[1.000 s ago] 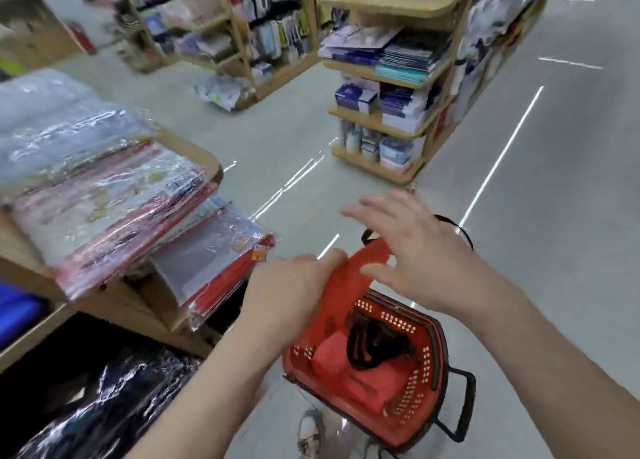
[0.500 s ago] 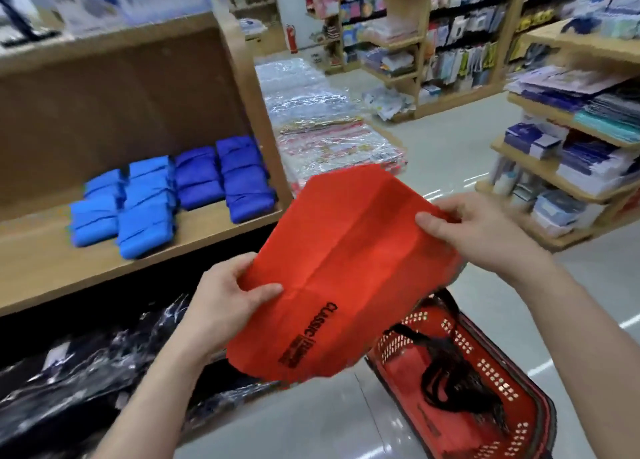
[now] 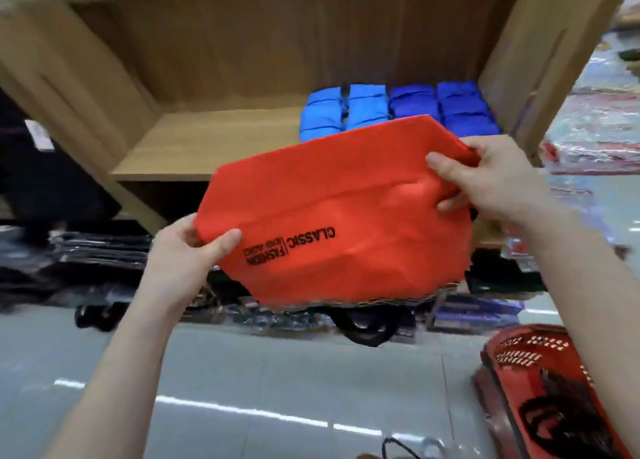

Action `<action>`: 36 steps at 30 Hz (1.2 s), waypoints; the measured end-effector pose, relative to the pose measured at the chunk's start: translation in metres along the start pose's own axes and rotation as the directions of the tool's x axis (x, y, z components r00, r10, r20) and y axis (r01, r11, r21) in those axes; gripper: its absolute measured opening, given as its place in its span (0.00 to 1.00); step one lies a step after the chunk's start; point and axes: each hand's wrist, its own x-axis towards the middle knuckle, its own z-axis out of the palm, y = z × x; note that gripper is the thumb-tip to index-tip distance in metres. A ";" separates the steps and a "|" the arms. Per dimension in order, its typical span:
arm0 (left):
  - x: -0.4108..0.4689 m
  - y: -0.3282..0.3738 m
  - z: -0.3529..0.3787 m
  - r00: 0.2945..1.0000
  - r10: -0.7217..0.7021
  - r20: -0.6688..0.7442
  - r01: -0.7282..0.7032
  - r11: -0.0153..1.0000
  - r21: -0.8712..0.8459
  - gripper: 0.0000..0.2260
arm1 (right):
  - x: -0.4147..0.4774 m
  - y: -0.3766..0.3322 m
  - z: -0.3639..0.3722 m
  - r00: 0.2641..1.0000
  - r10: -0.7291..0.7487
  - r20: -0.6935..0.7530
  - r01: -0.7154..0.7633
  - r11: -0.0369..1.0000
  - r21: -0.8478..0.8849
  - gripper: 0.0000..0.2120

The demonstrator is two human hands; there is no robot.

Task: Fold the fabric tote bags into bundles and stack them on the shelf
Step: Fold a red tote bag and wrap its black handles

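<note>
The light wooden shelf point(image 3: 207, 143) fills the upper half of the view, its board bare on the left side. Below it lies the grey glossy floor point(image 3: 242, 372).

The red fabric tote bag point(image 3: 346, 198) is held flat in the air in front of the shelf edge and does not touch the board. Its black print reads "CLASSIC", upside down to the camera. A black strap loop point(image 3: 363, 330) hangs below its lower edge.

The folded blue fabric bundles point(image 3: 381, 108) stand in four stacks side by side at the right end of the shelf: two lighter on the left, two darker on the right.

The red perforated plastic basket point(image 3: 519, 344) sits on the floor at lower right, holding red fabric and black straps.

Right hand point(image 3: 491, 178) – the grip pinches the bag's upper right corner, thumb on the front face.

Left hand point(image 3: 180, 250) – the grip pinches the bag's lower left edge, thumb in front and fingers behind.
</note>
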 end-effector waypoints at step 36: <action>0.330 -0.108 -0.174 0.913 0.139 -0.384 0.037 0.908 0.417 0.21 | 0.281 0.032 0.311 0.817 -0.556 0.156 0.550 0.668 -0.501 0.26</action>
